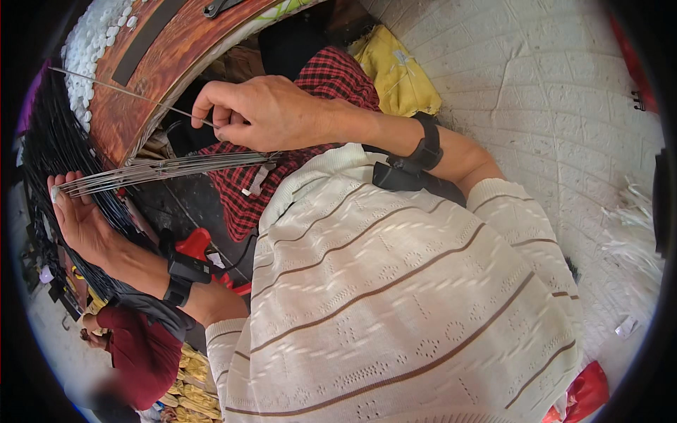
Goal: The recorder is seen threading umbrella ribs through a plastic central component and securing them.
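My left hand (pixel 79 220) is closed on one end of a bundle of thin metal rods (pixel 169 168). The bundle reaches right across my lap, its far ends lying over red and black checked cloth (pixel 236 194). Above it, my right hand (pixel 261 109) pinches a single thin rod (pixel 134 93) between thumb and fingers. That rod slants up to the left, over the wood-patterned tabletop (pixel 151 63). Its tip ends near a pile of small white pieces (pixel 92 53). Both my wrists wear dark straps.
Long black strands (pixel 67 158) hang beyond my left hand. On the tabletop lies a dark flat strip (pixel 144 42). A yellow bag (pixel 398 70) sits behind my right forearm. Something red (pixel 194 245) is below the bundle. A person in maroon (pixel 141 356) is at lower left.
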### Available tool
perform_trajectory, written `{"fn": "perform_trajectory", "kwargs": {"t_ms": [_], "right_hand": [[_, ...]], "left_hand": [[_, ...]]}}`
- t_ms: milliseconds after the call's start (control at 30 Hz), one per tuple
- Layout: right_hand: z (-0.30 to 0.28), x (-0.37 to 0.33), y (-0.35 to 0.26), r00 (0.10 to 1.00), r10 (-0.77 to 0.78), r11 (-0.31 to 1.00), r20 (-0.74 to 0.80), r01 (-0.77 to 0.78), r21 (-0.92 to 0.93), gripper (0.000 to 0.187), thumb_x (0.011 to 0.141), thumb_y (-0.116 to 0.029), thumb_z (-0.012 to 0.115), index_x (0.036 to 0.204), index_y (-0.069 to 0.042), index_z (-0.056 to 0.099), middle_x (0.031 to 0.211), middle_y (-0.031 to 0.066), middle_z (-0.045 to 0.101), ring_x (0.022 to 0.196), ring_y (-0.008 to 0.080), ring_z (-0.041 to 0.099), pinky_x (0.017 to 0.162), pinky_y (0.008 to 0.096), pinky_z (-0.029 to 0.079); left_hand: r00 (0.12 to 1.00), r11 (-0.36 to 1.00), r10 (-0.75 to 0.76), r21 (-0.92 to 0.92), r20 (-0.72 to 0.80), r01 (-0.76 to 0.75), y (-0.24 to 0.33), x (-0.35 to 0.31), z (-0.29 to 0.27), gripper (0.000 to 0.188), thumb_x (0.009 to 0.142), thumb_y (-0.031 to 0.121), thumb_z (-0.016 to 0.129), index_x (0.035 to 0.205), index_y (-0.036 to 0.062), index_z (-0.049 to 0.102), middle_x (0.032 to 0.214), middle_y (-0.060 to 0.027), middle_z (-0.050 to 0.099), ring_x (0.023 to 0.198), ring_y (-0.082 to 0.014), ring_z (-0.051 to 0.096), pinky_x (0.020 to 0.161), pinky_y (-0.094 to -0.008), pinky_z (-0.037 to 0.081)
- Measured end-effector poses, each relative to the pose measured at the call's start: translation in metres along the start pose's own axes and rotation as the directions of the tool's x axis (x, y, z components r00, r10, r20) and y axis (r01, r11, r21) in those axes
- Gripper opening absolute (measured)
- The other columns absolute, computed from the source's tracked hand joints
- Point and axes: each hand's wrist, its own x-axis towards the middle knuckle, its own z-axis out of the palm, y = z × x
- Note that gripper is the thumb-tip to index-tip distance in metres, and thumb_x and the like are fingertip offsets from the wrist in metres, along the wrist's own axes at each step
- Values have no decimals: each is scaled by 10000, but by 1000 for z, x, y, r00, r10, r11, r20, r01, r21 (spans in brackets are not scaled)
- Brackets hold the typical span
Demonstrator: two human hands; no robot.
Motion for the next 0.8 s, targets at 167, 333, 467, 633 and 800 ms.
{"fn": "perform_trajectory", "kwargs": {"t_ms": [167,333,467,633,800], "right_hand": [[2,10,-8,985,-158,986,-69,155,-57,251,832,-113,646,1082,-120,618,791,37,683,682,208,676,601,350,505],[0,4,-12,947,-246,958,-207,204,-203,281,819,-85,666,1095,-122,622,777,19,686,654,191,681,558,312,507],[-10,-5,-9,921,-235,958,-309,166,-235,291,825,-56,665,1108,-98,613,787,33,699,665,164,690,554,284,513],[-27,-20,4,936,-3,998,-352,-16,-53,296,866,3,617,1154,-38,566,882,55,720,680,78,661,604,216,523],[-37,-32,16,905,128,990,-405,-94,101,294,886,-8,612,1168,-8,529,930,61,718,720,56,640,630,198,517]], "left_hand": [[998,998,62,2,0,-62,14,-8,-12,456,966,76,556,1341,-135,403,1221,-193,571,1154,-308,580,1076,-458,430],[990,997,73,48,-122,-68,11,-11,-27,437,961,63,555,1318,-149,418,1221,-209,568,1159,-327,576,1075,-466,435],[979,999,28,30,-202,-23,1,-18,-59,439,950,39,563,1316,-153,414,1240,-225,555,1169,-330,564,1073,-458,441],[951,999,3,34,-310,8,-7,-33,-84,419,958,49,556,1298,-157,426,1234,-228,559,1172,-344,560,1069,-466,451],[925,999,-51,-25,-376,45,-19,-44,-111,410,951,37,563,1294,-149,435,1226,-229,563,1167,-343,563,1073,-458,453]]}}
